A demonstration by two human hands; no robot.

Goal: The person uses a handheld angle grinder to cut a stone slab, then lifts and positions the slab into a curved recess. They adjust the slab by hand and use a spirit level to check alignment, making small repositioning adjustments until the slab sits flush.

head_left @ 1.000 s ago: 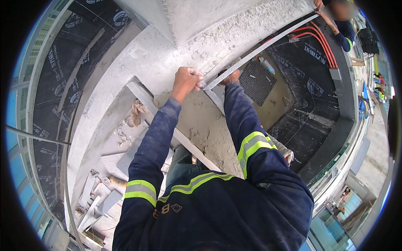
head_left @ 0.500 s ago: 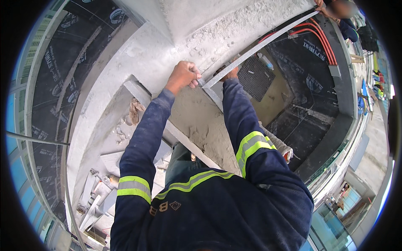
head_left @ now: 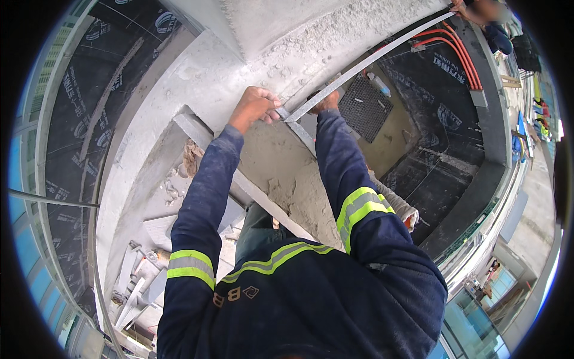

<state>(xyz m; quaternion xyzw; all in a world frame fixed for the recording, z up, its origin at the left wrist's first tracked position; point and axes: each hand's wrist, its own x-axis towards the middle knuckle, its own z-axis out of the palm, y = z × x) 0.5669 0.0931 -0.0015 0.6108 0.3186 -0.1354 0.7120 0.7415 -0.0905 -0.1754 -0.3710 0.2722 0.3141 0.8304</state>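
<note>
A long, straight, light grey bar (head_left: pixel 371 60) runs from between my hands up to the far right, where another person's hand (head_left: pixel 460 8) is at its other end. My right hand (head_left: pixel 329 102) is closed around the bar near its close end, with some fingers hidden behind it. Just left of that end, my left hand (head_left: pixel 256 107) is closed in a pinch; a small grey piece shows at the fingertips, too small to name. Below the bar's end, a narrow grey edging strip (head_left: pixel 304 139) borders a bed of wet mortar (head_left: pixel 278 161).
On the right, a dark-lined pit (head_left: pixel 442 149) holds a black perforated mat (head_left: pixel 366 107), a bottle (head_left: pixel 379 85) and orange pipes (head_left: pixel 460 54). A curved concrete ledge (head_left: pixel 143 119) bends around the left. Tools and boards (head_left: pixel 140 269) lie at the lower left.
The bar's close end and my left hand have shifted slightly left. My right hand stays at the bar, and the other person's hand remains at the far end.
</note>
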